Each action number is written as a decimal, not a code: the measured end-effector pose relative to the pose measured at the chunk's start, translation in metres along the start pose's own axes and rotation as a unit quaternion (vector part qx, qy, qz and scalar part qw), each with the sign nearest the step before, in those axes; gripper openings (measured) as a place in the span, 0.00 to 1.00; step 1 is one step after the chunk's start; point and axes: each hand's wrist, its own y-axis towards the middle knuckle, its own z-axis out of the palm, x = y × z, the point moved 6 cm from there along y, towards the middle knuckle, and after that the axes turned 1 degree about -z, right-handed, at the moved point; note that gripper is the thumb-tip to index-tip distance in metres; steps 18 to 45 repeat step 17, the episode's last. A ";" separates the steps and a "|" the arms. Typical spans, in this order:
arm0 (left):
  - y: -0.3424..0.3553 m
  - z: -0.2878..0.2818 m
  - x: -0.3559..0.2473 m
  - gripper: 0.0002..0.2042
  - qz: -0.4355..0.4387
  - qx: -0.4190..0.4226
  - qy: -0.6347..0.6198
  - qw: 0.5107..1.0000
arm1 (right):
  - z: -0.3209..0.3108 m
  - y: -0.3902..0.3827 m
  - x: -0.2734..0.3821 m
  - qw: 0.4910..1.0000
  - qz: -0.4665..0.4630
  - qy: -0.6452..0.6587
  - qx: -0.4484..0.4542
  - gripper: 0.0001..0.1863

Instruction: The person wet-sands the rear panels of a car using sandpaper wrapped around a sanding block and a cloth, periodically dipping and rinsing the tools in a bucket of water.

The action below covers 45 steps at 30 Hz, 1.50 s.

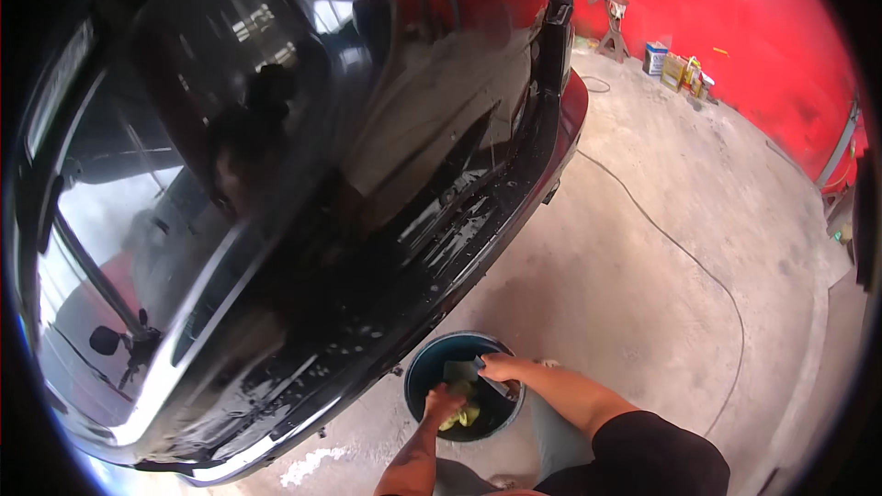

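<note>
A dark round bucket (pixel 412 360) stands on the floor below the car's bumper, and both my hands are over its mouth. My left hand (pixel 445 402) is closed on a crumpled yellow cloth (pixel 465 415), which hangs inside the bucket. My right hand (pixel 500 367) reaches in from the right rim, its fingers closed on a thin grey sheet (pixel 461 371). The sheet's exact kind is too small to make out. Beside my hands rises the rear of a glossy black car (pixel 303 248), with wet patches and drops along its bumper (pixel 441 257).
A cable (pixel 680 243) curves across the concrete floor (pixel 634 312) to the right. Along the red wall (pixel 735 0) stand a small fan (pixel 606 0), a blue and white can (pixel 655 59) and several other containers (pixel 678 72). A white wet patch (pixel 310 467) lies under the bumper.
</note>
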 end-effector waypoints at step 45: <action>-0.317 -0.230 -0.138 0.30 -0.083 -0.002 -0.489 0.868 | -0.006 -0.216 0.284 0.833 0.022 0.530 -0.156 0.18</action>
